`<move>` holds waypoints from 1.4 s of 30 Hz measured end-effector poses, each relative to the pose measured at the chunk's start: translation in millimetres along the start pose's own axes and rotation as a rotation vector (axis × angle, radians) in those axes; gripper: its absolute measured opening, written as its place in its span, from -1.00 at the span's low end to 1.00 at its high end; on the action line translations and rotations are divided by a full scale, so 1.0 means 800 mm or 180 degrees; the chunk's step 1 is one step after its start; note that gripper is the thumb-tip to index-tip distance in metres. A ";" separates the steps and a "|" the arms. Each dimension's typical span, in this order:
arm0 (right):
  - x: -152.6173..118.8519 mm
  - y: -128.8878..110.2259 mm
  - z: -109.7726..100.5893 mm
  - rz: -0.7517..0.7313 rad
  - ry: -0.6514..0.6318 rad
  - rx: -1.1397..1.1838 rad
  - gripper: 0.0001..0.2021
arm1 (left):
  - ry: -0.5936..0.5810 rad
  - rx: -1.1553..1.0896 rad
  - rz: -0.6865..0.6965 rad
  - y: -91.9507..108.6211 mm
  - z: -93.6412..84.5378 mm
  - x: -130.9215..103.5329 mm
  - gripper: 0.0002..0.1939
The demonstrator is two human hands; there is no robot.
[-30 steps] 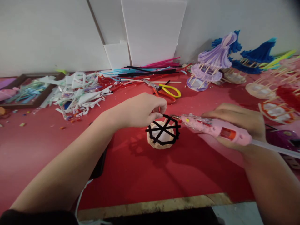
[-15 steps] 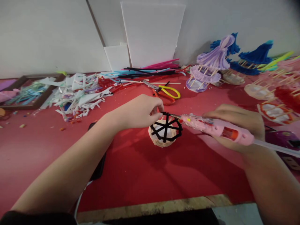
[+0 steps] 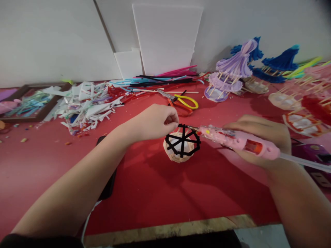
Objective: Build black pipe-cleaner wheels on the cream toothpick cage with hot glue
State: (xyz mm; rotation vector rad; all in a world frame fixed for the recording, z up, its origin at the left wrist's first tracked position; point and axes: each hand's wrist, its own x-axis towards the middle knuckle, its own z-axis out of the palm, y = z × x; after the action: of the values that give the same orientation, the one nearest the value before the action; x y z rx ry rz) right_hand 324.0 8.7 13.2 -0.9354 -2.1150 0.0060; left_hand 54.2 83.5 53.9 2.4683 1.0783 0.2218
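The thumb and forefinger of my left hand (image 3: pixel 155 121) are pinched together at the far left rim of a black spoked frame (image 3: pixel 182 140). This wheel-shaped frame sits on short sticks over a round cream base (image 3: pixel 179 159) with a white middle. My right hand (image 3: pixel 261 132) is wrapped round a pink hot glue gun (image 3: pixel 240 140), whose body is smeared with dried glue. A clear glue stick (image 3: pixel 302 162) juts from its rear. The gun's nozzle meets the frame's far right rim, just right of my left fingertips.
Pliers with yellow and red handles (image 3: pixel 184 101) lie beyond the frame. Behind them are coloured pipe cleaners (image 3: pixel 160 81). White scraps (image 3: pixel 88 100) are heaped at left, near a phone (image 3: pixel 107 186). Fuzzy carousel-like models, including a lilac one (image 3: pixel 240 65), stand at right beside a purple power strip (image 3: pixel 310 155).
My left fingertips have shifted slightly left along the frame's rim. The glue gun keeps almost the same place, and the view has moved very slightly.
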 end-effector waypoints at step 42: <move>0.000 -0.016 0.019 0.0384 -0.0082 0.0052 -0.87 | -0.0613 -0.0152 -0.0630 0.005 0.005 0.008 -0.76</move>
State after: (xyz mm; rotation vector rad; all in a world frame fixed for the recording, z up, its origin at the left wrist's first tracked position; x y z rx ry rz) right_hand 306.0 3.9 6.7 -1.0571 -2.0758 0.0969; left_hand 62.4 84.7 52.2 2.2680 1.2073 -0.0494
